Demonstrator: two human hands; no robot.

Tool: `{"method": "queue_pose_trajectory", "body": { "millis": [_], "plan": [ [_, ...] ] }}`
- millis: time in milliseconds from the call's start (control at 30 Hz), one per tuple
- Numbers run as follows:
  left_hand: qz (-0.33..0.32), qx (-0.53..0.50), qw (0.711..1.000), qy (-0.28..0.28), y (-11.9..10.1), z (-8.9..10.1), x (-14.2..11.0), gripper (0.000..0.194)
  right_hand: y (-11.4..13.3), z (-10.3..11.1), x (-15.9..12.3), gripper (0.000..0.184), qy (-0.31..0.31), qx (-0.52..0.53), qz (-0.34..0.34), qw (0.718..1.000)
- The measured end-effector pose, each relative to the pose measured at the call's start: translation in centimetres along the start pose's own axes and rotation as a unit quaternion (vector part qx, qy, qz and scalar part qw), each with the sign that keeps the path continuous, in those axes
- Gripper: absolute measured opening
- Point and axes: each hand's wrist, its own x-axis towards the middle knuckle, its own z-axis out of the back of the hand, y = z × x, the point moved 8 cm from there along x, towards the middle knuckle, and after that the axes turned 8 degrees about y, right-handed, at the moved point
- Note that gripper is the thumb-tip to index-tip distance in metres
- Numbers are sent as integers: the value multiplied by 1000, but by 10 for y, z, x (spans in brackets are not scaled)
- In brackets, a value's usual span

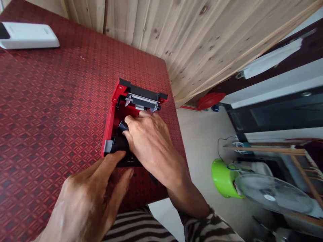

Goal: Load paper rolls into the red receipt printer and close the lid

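Note:
A small red and black device with its lid swung open lies on a red patterned tablecloth near the table's right edge. My right hand reaches into its open cavity, fingers curled around a black roll-like part. My left hand rests against the device's near end, thumb and forefinger pressing its black front. The lid shows a grey metal bar across its inside. What lies under my right palm is hidden.
A white flat device lies at the table's far left corner. A wooden plank wall runs behind. On the floor to the right stand a green bucket, a fan and a red basin.

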Motion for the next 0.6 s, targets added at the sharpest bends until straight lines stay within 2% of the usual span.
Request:
{"method": "queue_pose_trajectory", "body": {
  "millis": [100,200,367,600],
  "plan": [
    [-54,83,995,11,-8,-2,-1,25,1,0,1,20,12,14,3,1000],
    [-86,122,989,11,-12,-3,-3,26,0,-3,7,25,42,21,-10,999],
    [-83,155,984,13,-13,-3,-2,33,-4,-6,17,22,19,10,-5,1000],
    [-92,211,973,12,-14,-6,-4,38,-17,-25,27,17,54,44,-3,998]
  ]
}}
